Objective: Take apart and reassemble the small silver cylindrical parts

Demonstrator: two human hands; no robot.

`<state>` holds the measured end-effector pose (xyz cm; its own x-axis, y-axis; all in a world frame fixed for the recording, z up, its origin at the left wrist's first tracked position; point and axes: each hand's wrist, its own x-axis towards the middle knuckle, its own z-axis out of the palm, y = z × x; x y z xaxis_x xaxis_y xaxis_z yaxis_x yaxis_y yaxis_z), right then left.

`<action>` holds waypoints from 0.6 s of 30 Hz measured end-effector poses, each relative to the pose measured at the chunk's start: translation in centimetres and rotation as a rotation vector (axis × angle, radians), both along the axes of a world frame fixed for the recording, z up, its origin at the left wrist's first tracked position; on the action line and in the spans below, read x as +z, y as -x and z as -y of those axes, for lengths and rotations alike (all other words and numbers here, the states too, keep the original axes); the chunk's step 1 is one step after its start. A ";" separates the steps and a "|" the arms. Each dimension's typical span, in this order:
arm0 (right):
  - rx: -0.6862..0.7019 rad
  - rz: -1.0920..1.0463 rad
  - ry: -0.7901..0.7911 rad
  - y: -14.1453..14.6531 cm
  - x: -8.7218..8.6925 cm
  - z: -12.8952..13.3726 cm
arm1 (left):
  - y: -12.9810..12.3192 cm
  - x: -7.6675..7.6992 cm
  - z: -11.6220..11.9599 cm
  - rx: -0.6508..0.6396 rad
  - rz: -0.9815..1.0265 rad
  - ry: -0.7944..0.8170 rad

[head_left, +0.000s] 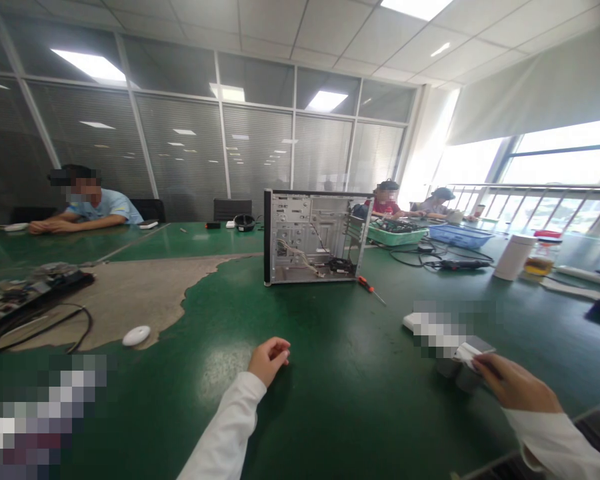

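My left hand (pixel 270 360) rests on the green table with its fingers curled together; whether anything small is inside cannot be made out. At the right, my right hand (pixel 523 385) pinches a small white item (pixel 467 351) beside a grey object (pixel 481 344), partly covered by blurring. An open computer case (pixel 313 240) stands upright beyond my hands, with loose cables inside. Near its lower right corner lies a red and black screwdriver (pixel 366 285).
Electronic parts (pixel 35 287) and a white round object (pixel 137 335) lie at left. Green (pixel 397 235) and blue baskets (pixel 460 235), cables, a white cup (pixel 514 257) and a jar (pixel 543 253) stand at right. Three people sit around the table.
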<state>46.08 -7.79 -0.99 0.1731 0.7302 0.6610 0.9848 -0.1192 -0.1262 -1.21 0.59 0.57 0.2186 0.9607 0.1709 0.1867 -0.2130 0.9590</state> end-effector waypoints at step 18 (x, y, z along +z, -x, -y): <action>0.102 0.117 -0.026 0.3 0.0 0.1 | -0.1 0.2 0.2 0.021 0.013 0.017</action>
